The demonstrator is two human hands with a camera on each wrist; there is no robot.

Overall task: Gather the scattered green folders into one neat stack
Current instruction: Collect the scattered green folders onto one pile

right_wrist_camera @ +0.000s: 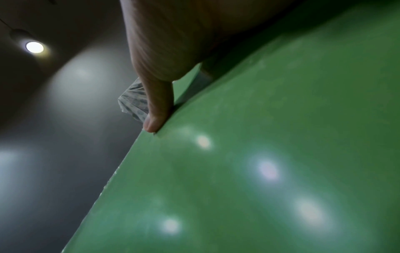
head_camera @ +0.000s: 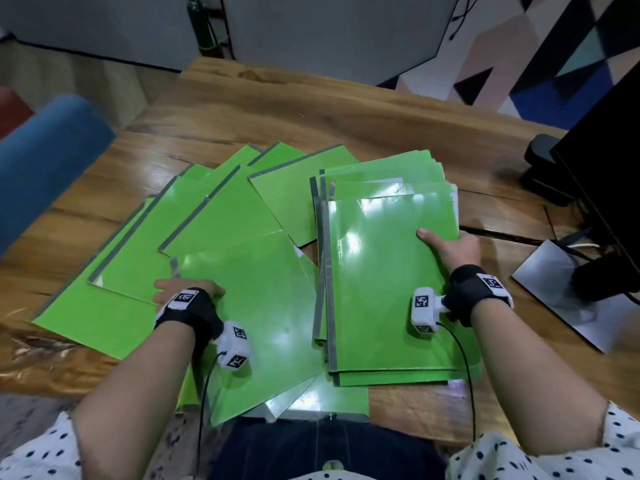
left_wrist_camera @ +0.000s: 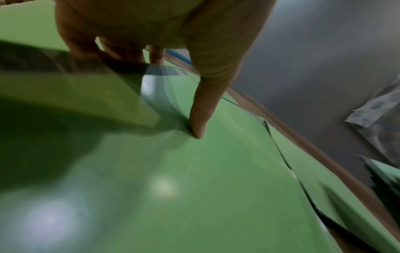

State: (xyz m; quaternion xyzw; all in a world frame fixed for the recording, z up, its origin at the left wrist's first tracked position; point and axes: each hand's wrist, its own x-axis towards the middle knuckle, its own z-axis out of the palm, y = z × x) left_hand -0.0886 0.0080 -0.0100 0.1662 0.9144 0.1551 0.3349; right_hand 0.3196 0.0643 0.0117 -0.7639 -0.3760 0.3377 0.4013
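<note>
Presently the wooden table (head_camera: 398,109) carries everything under review. Across its left and centre, the scattered green folders (head_camera: 221,216) lie fanned and overlapping at differing angles, their grey spines pointing up and left; the nearest of them overhangs the table edge by my lap. To the right sits the stack (head_camera: 391,271), several green folders piled roughly square but not flush: the edges of lower folders show at the far end and along the near edge. One of the fanned folders runs partly under the stack's left side. A blue roll (head_camera: 45,168) intrudes at far left, blurred. At far right stands a black monitor (head_camera: 609,161) on a grey base plate (head_camera: 540,282).

My right hand (head_camera: 457,249) holds the stack's right edge: thumb flat on the top cover, the other fingers out of sight past the edge. The right wrist view confirms the thumb (right_wrist_camera: 159,109) lying along the edge of the green cover; whether the hidden fingers curl beneath, I cannot tell with certainty.

My left hand (head_camera: 188,292) rests on the nearest loose folder (head_camera: 263,306) in the fan. The left wrist view shows one finger (left_wrist_camera: 205,106) extended, its tip pressing down on the glossy cover, while the remaining fingers (left_wrist_camera: 121,49) bend over the grey spine of that folder's lifted corner. Motion blur limits finer detail there.
</note>
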